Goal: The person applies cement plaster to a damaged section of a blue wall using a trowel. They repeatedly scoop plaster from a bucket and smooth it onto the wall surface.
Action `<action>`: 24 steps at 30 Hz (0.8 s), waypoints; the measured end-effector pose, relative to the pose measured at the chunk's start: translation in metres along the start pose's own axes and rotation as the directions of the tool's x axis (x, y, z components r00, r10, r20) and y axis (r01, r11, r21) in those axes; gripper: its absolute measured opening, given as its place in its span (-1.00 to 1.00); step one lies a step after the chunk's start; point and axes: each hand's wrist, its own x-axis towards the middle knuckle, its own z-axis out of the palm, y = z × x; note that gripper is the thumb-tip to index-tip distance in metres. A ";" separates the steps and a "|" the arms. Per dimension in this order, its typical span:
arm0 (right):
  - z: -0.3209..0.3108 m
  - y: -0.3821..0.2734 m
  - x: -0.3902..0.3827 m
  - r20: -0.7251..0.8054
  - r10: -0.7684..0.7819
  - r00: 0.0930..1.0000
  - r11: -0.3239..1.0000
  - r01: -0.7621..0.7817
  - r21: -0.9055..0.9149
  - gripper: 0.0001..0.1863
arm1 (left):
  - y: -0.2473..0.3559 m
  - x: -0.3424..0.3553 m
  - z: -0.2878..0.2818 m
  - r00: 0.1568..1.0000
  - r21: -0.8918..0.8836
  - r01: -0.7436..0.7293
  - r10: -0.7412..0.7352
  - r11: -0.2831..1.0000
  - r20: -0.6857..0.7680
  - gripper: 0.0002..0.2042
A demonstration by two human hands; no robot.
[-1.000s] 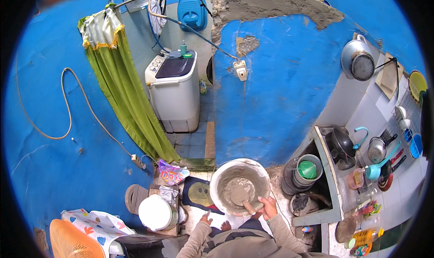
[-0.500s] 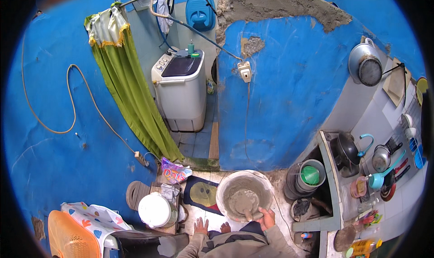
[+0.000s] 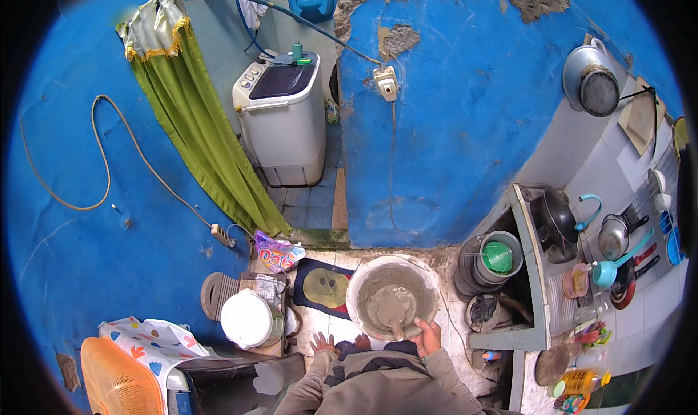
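Gripping the near rim of a round basin of wet grey mortar (image 3: 392, 296), the right hand (image 3: 429, 336) has its fingers curled over the edge, and a trowel handle (image 3: 397, 331) sticks up out of the mix just left of those fingers; whether they also pinch the handle is too small to tell. The left hand (image 3: 322, 342) lies low with fingers spread apart, empty, near a dark floor mat with a yellow patch (image 3: 323, 289). Beyond the right fingertips, stacked buckets (image 3: 488, 269) stand under a tiled counter (image 3: 525, 269). Left of the left hand sits a white lidded pot (image 3: 249, 318). With one hand on a single point of the rim, the heavy basin could tip toward the person and slop mortar onto the mat, since the load sits off-centre.
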 end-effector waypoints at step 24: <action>0.018 0.006 0.011 -0.024 0.035 0.999 0.999 -0.035 -0.001 -0.63 | -0.015 -0.006 -0.010 0.990 -0.567 0.140 -0.124 0.812 0.067 -0.34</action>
